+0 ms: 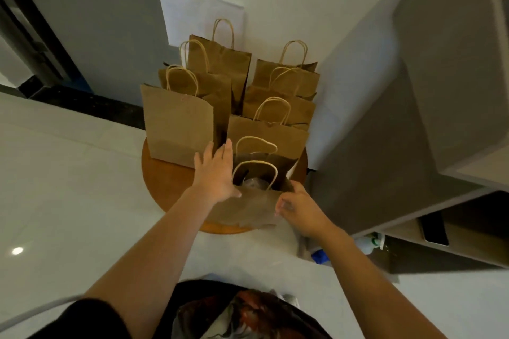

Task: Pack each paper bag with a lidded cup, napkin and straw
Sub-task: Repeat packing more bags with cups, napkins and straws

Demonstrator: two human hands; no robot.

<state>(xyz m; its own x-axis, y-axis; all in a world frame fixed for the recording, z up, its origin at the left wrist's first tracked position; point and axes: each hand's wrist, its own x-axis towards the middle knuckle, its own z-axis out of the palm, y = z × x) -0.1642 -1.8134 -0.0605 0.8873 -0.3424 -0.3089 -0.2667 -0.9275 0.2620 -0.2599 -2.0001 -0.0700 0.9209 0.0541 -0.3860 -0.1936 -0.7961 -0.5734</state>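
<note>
Several brown paper bags with twine handles stand on a round wooden stool (pixel 165 181). The nearest bag (pixel 248 210) is open at the top, and a clear lidded cup (pixel 254 183) shows inside it. My left hand (pixel 217 173) lies flat with straight fingers against the left side of this bag. My right hand (pixel 298 208) pinches the bag's near right edge with curled fingers. A tall bag (pixel 179 124) stands at the left behind my left hand. No napkin or straw is plainly visible.
White floor tiles surround the stool. A grey cabinet (pixel 399 118) with open shelves rises on the right, with a dark phone-like slab (pixel 433 228) on a low shelf. A white sheet (pixel 192 11) leans on the wall behind the bags.
</note>
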